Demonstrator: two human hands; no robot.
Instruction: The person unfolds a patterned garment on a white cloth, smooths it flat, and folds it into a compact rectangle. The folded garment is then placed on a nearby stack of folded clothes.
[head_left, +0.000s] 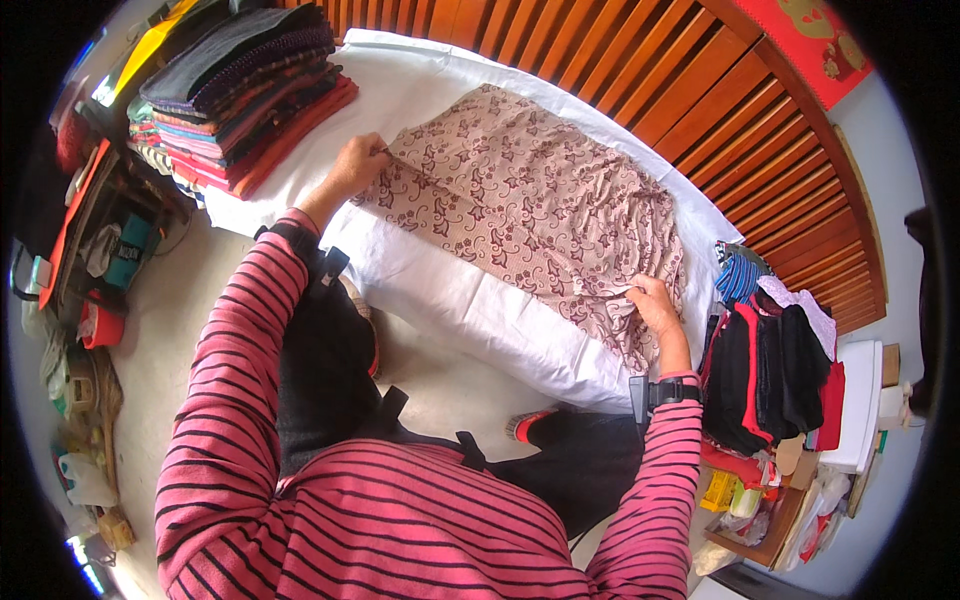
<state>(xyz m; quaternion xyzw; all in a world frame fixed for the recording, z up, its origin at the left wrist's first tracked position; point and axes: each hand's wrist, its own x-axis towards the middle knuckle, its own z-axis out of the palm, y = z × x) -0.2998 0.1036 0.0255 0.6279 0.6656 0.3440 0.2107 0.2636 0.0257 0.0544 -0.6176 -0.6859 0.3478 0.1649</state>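
Before me a beige garment (495, 180) with a dark red flower print lies spread on a white sheet (450, 277). It is fairly flat at the left and bunched in wrinkles at the right. My left hand (361, 161) pinches its left end, near the corner. At the other end my right hand (654, 304) grips a gathered part of the cloth close to the near edge. What kind of garment it is, I cannot tell.
A tall stack of folded clothes (240, 105) stands at the sheet's left end. More folded clothes (772, 367) are piled at the right. A slatted wooden headboard (675, 97) borders the far side. A red bucket (103, 324) sits at the far left.
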